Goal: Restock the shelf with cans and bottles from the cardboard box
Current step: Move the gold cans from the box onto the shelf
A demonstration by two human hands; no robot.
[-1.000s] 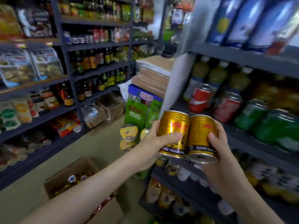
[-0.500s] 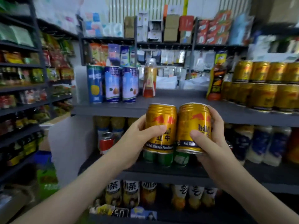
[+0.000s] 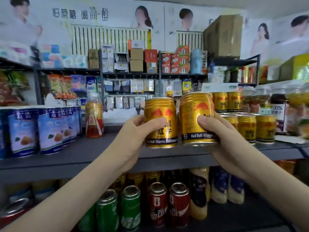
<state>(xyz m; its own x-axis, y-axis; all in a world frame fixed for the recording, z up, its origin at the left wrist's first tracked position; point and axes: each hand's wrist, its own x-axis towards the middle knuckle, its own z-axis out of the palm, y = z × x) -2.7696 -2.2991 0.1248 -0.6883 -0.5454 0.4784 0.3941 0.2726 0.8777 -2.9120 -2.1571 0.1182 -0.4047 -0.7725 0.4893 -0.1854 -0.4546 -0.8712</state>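
Two gold cans are held upright, side by side, before the grey shelf [image 3: 83, 153]. The left can [image 3: 160, 121] is gripped by the left hand [image 3: 133, 136]: the thumb is laid across the label and the fingers are curled round the back, mostly out of sight. The right can [image 3: 195, 114] is gripped in the same way by the right hand [image 3: 222, 141], with the thumb pressed on the front and the fingers wrapped behind. It is held slightly higher than the left can. The two cans are just beside each other; whether they touch cannot be told. Both are held over the front part of the shelf board, and whether their bases rest on it cannot be told. Further right on the same board, stacked gold cans [image 3: 247, 128] of the same kind are seen. To the left, an orange drink bottle [image 3: 94, 116] and a row of blue-labelled cans [image 3: 50, 129] are stood. On the board below, green cans [image 3: 130, 208] and red cans [image 3: 158, 205] are lined up.
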